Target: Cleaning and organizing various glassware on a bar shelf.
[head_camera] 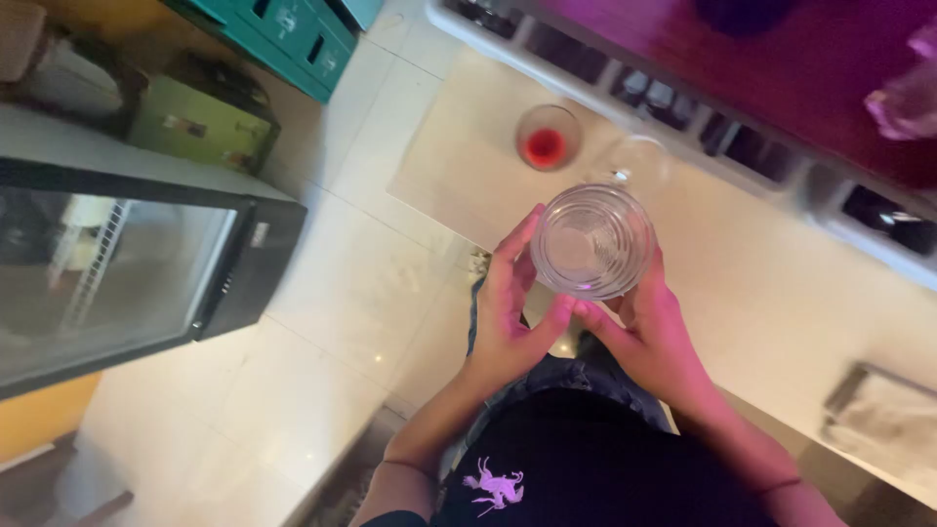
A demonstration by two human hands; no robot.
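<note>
Holding one clear ribbed drinking glass (591,241) between two bare hands, mouth facing up toward the head camera. Cupping the glass's near-left wall with the left hand (509,314), fingers curled around it and thumb pressing near the base. Supporting the near-right wall with the right hand (651,332), fingers wrapped under and behind the glass; both hands closed on it, thumbs nearly meeting below the rim. Keeping the glass raised above the edge of the pale counter (781,293).

Just beyond the grip, sitting on the counter: one short glass with red liquid (548,138), and one empty clear glass (636,162) to its right, partly hidden behind the held rim. Total glasses counted: three.

Further beyond the grip, running diagonally: one white divided rack (683,98) with dark compartments. Far left of the grip, standing on the tiled floor (332,293): one black glass-door cooler (127,263), one olive-green box (200,122) bearing a small pale label, one teal crate (293,39). Right of the grip, lying on the counter: one grey rectangular tray (883,415), blurred.
</note>
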